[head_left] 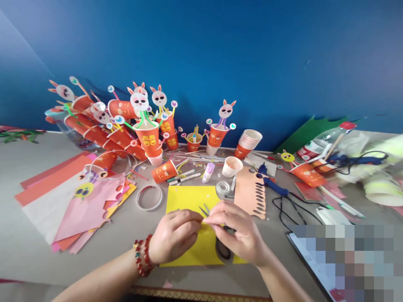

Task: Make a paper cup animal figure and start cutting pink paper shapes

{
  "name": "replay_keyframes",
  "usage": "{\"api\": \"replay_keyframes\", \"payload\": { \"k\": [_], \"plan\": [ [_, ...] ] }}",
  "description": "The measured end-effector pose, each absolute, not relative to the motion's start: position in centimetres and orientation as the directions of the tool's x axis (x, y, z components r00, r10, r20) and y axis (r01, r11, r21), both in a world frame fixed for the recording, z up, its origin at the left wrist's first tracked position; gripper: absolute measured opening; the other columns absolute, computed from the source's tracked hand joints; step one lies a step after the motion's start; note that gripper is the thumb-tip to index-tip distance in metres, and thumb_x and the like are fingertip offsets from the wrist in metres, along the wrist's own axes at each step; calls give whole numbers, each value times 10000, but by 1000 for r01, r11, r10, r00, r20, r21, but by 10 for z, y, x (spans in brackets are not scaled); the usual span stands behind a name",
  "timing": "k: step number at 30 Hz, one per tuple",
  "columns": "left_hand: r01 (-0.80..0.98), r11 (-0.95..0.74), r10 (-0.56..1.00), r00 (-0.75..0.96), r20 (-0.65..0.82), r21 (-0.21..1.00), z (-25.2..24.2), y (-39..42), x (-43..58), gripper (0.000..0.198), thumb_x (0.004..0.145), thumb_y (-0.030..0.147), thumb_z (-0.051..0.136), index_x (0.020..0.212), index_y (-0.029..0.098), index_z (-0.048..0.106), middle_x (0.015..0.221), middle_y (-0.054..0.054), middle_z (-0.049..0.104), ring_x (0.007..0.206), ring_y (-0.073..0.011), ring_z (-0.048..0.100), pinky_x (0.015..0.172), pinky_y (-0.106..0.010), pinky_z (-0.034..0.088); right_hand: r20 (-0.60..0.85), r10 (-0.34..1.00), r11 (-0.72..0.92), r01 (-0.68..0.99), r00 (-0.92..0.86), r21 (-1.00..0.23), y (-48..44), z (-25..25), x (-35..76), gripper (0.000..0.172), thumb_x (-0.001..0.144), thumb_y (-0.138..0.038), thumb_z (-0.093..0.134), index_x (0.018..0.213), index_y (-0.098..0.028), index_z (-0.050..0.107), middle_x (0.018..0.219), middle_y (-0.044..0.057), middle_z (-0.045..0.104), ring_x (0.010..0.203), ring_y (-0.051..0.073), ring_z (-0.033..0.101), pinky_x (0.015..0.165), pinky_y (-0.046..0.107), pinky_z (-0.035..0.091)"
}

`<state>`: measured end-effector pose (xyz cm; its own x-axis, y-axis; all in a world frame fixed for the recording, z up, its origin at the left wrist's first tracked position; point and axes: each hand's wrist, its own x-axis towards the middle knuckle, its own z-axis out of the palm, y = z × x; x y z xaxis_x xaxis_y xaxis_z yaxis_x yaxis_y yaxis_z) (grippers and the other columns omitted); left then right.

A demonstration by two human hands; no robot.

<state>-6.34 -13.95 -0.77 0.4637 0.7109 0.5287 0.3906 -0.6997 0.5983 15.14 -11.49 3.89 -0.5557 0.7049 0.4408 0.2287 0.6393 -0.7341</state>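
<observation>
My left hand (176, 235), with red bead bracelets on its wrist, and my right hand (234, 230) meet above a yellow sheet of paper (185, 199). The fingertips of both are pinched together around something too small to make out. Below my right hand lies a pair of scissors (224, 249) with black handles; its blade tips point up-left and the hand hides its middle. Just beyond are a roll of clear tape (223, 188), a purple-capped glue bottle (208, 173) and a peach sheet (248, 191) with several leaf-shaped holes cut in it.
Rabbit-topped red paper cups (147, 138) crowd the back left. A large tape ring (149, 198) and coloured paper sheets (72, 205) lie at left. On the right are a blue glue gun (274, 184) with a black cord, a plastic bottle (324, 140) and a tablet (307, 262). Stacked cups (247, 142) stand behind.
</observation>
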Motion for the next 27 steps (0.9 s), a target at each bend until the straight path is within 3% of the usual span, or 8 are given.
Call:
{"api": "replay_keyframes", "payload": {
  "k": [5, 8, 13, 27],
  "plan": [
    [239, -476, 851, 369, 374, 846, -5, -138, -56, 127, 894, 112, 541, 932, 205, 620, 843, -78, 698, 786, -189, 669, 734, -288, 514, 374, 778, 560, 289, -505, -776, -113, 30, 149, 264, 933, -151, 516, 1131, -260, 652, 903, 46, 646, 831, 185, 623, 762, 313, 512],
    [191, -302, 909, 351, 223, 934, -6, -139, -53, 81, 915, 188, 553, 853, 192, 604, 805, -71, 712, 724, -181, 679, 681, -275, 511, 354, 810, 526, 312, -468, -791, -112, 26, 149, 268, 932, -155, 518, 1159, -251, 623, 898, 40, 645, 848, 183, 626, 806, 314, 509],
    [84, -28, 933, 359, -4, 996, -12, -141, -48, 173, 919, 325, 574, 842, 171, 566, 834, -96, 711, 680, -185, 690, 610, -262, 520, 296, 842, 468, 337, -451, -817, -111, 22, 148, 248, 921, -160, 523, 1130, -237, 631, 910, 38, 663, 849, 179, 640, 804, 297, 510],
    [176, -65, 933, 361, -3, 982, -15, -138, -48, 142, 895, 270, 569, 796, 170, 553, 734, -21, 634, 637, -136, 617, 582, -221, 476, 269, 846, 446, 335, -461, -830, -111, 21, 145, 270, 870, -108, 547, 1074, -222, 683, 859, 22, 671, 796, 157, 644, 746, 256, 498]
  ]
}}
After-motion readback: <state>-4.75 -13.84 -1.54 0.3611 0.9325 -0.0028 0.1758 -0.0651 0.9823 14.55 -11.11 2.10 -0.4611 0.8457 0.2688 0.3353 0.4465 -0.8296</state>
